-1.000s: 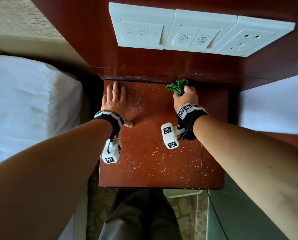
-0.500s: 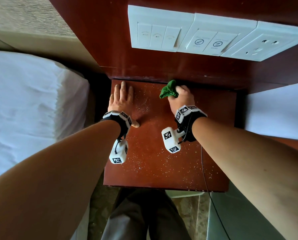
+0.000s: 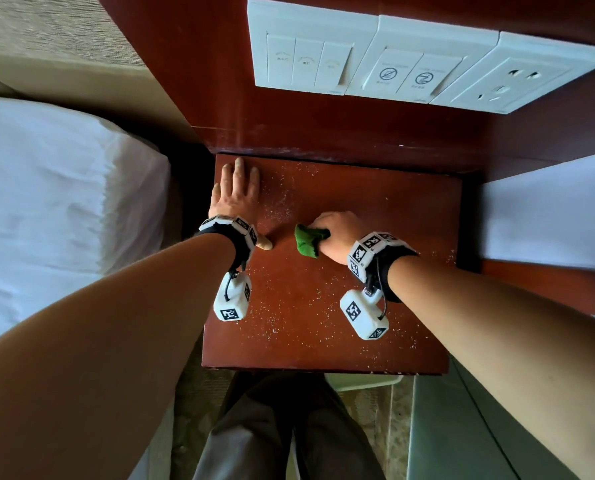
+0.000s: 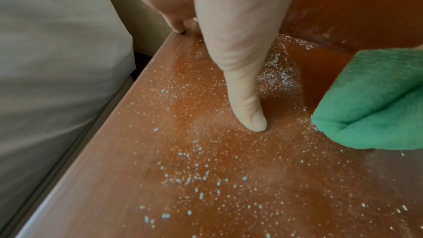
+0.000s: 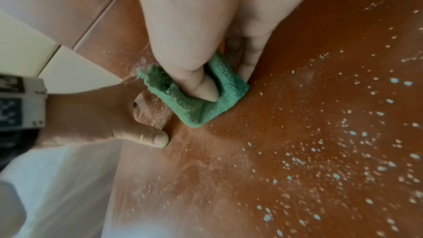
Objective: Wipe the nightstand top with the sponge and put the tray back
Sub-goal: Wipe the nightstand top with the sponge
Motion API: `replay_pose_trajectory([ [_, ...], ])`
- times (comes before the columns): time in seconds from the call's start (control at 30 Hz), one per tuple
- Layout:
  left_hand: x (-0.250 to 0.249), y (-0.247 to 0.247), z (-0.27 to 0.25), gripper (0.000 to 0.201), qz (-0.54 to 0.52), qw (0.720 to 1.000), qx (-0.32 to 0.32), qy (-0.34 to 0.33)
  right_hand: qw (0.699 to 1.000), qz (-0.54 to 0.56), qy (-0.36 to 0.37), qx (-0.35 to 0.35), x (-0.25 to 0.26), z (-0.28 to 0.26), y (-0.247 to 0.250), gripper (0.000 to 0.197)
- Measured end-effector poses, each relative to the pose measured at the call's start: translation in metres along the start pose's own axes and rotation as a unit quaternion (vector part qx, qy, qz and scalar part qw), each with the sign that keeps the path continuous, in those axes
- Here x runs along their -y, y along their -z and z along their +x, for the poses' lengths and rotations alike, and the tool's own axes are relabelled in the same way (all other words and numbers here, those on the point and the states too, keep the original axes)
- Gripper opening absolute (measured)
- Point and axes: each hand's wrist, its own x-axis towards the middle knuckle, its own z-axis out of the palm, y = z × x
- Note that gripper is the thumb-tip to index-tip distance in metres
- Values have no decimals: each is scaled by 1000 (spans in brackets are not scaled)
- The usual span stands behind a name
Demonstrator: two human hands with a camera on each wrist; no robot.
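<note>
The reddish-brown nightstand top (image 3: 375, 209) is sprinkled with white and pale blue grains (image 4: 196, 178). My right hand (image 3: 334, 233) grips a folded green sponge (image 3: 306, 240) and presses it onto the middle of the top; thumb and fingers pinch the green sponge (image 5: 199, 100) in the right wrist view. My left hand (image 3: 235, 195) lies flat on the top's far left corner, fingers straight and thumb (image 4: 247, 108) spread toward the sponge (image 4: 370, 108). A pale tray edge (image 3: 362, 381) shows below the nightstand's front edge.
A white bed (image 3: 54, 220) lies close on the left, another white bed (image 3: 548, 216) on the right. A wooden wall panel (image 3: 358, 126) with white switches and a socket (image 3: 420, 60) rises behind the nightstand. My legs (image 3: 282, 434) stand at its front edge.
My right hand has dragged the sponge from the back edge toward me and leftward to the middle of the top. The left hand has stayed flat in its corner.
</note>
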Motion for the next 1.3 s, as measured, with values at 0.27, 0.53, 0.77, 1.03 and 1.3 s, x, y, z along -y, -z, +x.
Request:
replay_pose_trajectory([
  [0.27,-1,2,-1,156,-4,1000,8,-1,923,154,-179,-305,0,19,26,23],
  [0.53,0,-1,0,154,-15,1000,-10,-9,925,161,-188,-288,36,49,13,21],
  [0.77,1,-2,2,155,-20,1000,-17,-6,978,93,-59,-176,42,50,10,3],
  [1.03,2,-4,2,156,-16,1000,-18,-4,999,12,24,-40,24,17,-3,11],
  [1.3,20,-3,-2,155,-28,999,-39,-17,974,120,-95,-165,28,15,23,21],
])
